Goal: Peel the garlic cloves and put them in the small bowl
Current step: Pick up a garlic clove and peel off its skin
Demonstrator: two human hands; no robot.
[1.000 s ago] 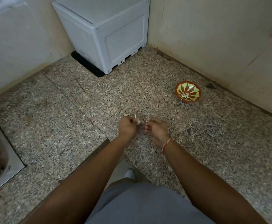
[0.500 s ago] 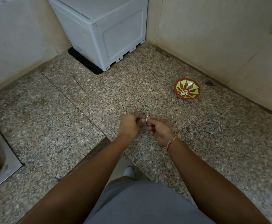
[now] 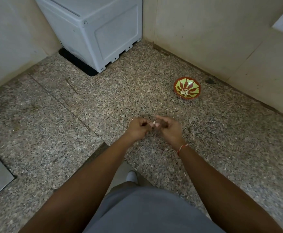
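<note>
Pinching a single garlic clove (image 3: pixel 154 122) between them, the left hand (image 3: pixel 138 128) and the right hand (image 3: pixel 169 127) met low over the speckled stone table (image 3: pixel 90 105), both sets of fingers curled in on the small pale piece — whether any skin clung to it was too small to tell. The clove sat nearly upright, its tip pointing away from the body. The small bowl (image 3: pixel 187 88) stood well apart, ahead and to the right, near the wall, with a few pale cloves already lying in its bottom. The right hand was the nearer of the two to it, so the drop — once peeling was done — would likely fall to that side.
</note>
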